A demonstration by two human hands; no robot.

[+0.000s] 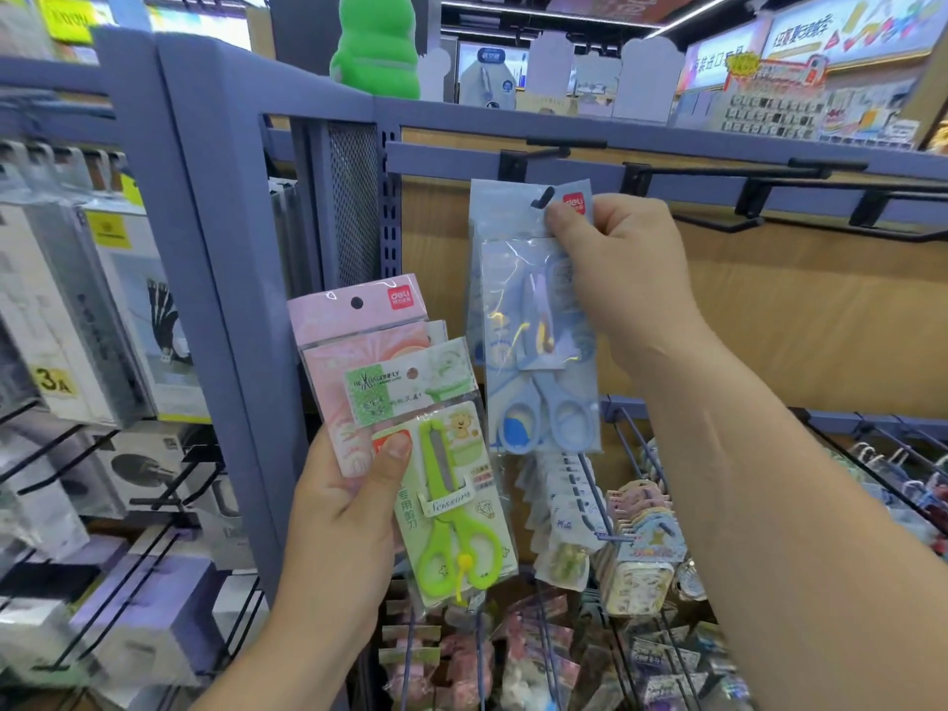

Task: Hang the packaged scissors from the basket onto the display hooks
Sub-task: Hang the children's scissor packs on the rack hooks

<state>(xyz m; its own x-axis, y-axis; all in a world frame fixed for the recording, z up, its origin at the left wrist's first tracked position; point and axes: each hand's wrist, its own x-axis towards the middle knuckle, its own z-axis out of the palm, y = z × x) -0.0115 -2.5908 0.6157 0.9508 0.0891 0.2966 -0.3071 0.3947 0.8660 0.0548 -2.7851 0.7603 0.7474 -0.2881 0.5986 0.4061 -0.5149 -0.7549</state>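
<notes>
My right hand [620, 269] pinches the top of a blue packaged pair of scissors [538, 351]. The tip of a black display hook [545, 196] pokes through the hole at the top of the pack. My left hand [349, 510] grips two more packs lower down. One is a pink pack [354, 346] behind. The other is a green pack of scissors [456, 495] in front, with my thumb pressed on it. No basket is in view.
More empty black hooks [728, 171] jut from the blue rail [667, 166] to the right, against a wooden back panel [769, 325]. Hooks below carry several small packaged goods [641, 546]. A blue shelf post [225, 279] stands left, with boxed items [77, 310] beyond.
</notes>
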